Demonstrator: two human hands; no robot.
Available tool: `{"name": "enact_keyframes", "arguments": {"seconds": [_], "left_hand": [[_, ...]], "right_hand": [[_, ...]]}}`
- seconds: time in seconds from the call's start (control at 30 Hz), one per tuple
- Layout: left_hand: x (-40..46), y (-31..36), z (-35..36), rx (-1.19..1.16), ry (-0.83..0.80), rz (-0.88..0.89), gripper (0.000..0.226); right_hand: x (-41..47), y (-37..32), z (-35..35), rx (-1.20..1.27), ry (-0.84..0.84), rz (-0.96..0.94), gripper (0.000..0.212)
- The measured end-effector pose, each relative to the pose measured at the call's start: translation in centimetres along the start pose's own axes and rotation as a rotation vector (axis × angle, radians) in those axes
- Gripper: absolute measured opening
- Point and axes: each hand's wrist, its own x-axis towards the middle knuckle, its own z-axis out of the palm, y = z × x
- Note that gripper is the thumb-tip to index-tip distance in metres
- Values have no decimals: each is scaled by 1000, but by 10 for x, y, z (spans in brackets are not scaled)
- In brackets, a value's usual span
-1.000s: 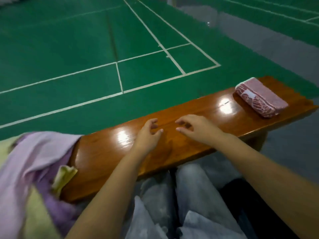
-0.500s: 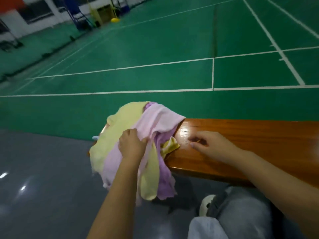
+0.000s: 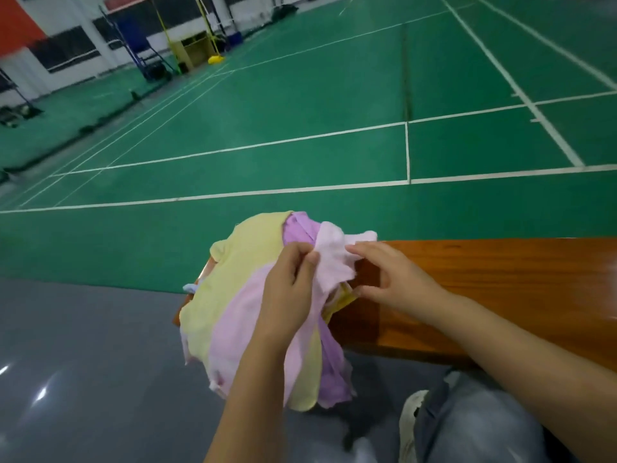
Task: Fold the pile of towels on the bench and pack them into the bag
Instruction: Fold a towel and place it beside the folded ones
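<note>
Bench (image 3: 500, 279) end: left hand (image 3: 290, 289) pinches pink towel (image 3: 330, 262), draped downward.

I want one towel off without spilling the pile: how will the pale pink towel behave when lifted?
Probably floppy: the pale pink towel crumples where the left hand pinches it. Likely light. It may drag neighbours, since the pile overlaps and hangs off the bench end.

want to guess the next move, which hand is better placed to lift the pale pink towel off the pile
Left. The left hand already pinches the pale pink towel atop the pile; the right hand only touches its edge with spread fingers.
</note>
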Motion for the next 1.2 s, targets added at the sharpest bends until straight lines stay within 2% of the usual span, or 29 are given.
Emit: {"name": "enact_keyframes", "arguments": {"seconds": [0.07, 0.2, 0.27, 0.37, 0.53, 0.63, 0.8, 0.83, 0.93, 0.97, 1.03, 1.13, 1.2], "left_hand": [[2, 19, 8, -65, -12, 56, 17], [8, 52, 15, -165, -51, 120, 12], [12, 67, 18, -194, -66, 125, 19], [21, 93, 32, -187, -111, 104, 22], [47, 142, 77, -214, -218, 126, 23], [70, 165, 116, -157, -290, 164, 23], [103, 157, 205, 63, -366, 97, 10], [104, 147, 222, 123, -391, 52, 16], [83, 104, 252, 282, -479, -78, 45], [71, 87, 257, 341, -516, -103, 46], [41, 57, 261, 459, -608, -117, 27], [-5, 33, 262, 478, -649, -132, 18], [-27, 31, 261, 411, -624, -163, 16]], "right_hand": [[-2, 3, -3, 20, 24, -28, 56], [-24, 0, -38, 285, 157, 38, 8], [-41, 0, -70, 424, 143, 117, 8], [-70, -2, -122, 491, 163, 174, 27], [-110, -2, -193, 518, 287, 256, 18], [-121, 9, -224, 552, 398, 370, 24], [-124, 69, -239, 294, 524, 558, 20], [-128, 86, -236, 206, 507, 629, 24], [-163, 138, -220, -29, 344, 863, 59], [-179, 153, -214, -72, 298, 940, 66], [-212, 173, -200, -102, 218, 1090, 74], [-240, 184, -179, -132, 152, 1174, 68], [-248, 179, -164, -213, 244, 1123, 55]]}}
